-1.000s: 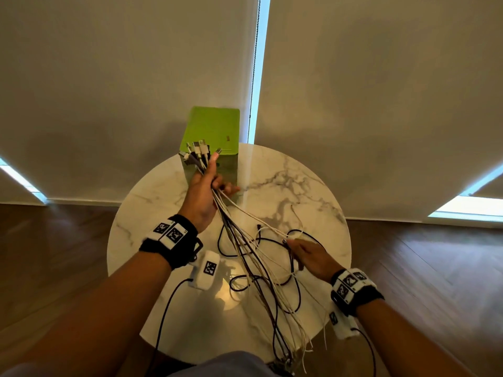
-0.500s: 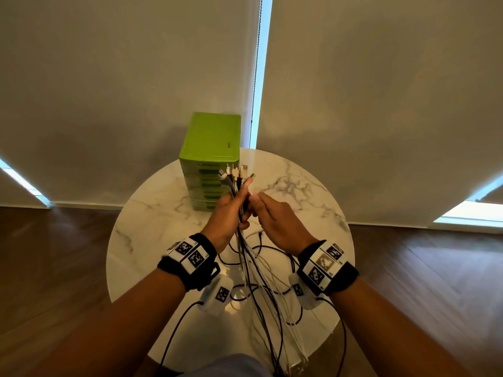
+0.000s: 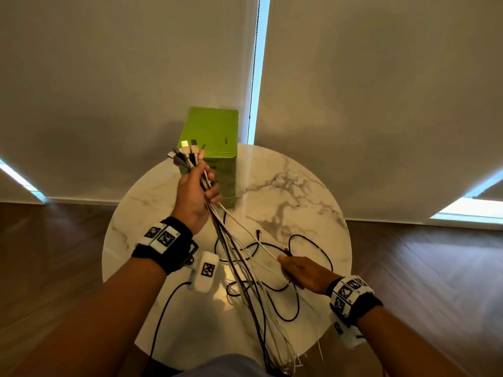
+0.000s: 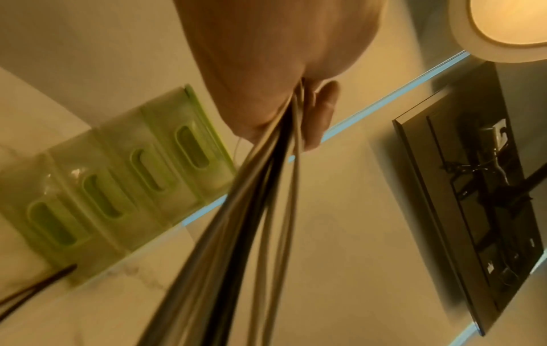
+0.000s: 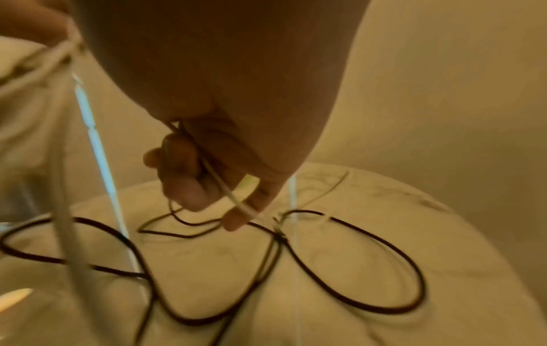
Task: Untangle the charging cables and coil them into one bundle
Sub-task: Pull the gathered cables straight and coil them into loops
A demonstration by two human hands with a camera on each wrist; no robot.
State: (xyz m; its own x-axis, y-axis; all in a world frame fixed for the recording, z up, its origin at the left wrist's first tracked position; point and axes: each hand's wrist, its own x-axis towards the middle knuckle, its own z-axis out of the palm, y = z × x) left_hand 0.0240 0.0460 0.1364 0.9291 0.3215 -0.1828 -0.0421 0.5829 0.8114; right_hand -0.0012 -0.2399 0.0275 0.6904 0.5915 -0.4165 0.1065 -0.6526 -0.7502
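My left hand (image 3: pixel 196 192) is raised over the far left of the round marble table (image 3: pixel 307 191) and grips a bunch of black and white charging cables (image 3: pixel 239 257) just below their plugs (image 3: pixel 187 153). The strands hang down in a taut fan past the table's near edge; in the left wrist view the cables (image 4: pixel 266 187) run out of the left hand (image 4: pixel 275 77). My right hand (image 3: pixel 302 272) is low at the near right and pinches a white cable (image 5: pixel 227 189) running from the bunch. Black cable loops (image 5: pixel 340 264) lie on the table under the right hand (image 5: pixel 219 168).
A green plastic drawer unit (image 3: pixel 211 148) stands at the table's far edge, just behind my left hand; its drawer fronts (image 4: pixel 118 187) show in the left wrist view. Pale blinds hang behind the table. Dark wood floor surrounds it.
Half a second ago both hands met at the plug end. Since then the right hand has slid down and right along a white cable, while the left hand lifted the plugs up and left.
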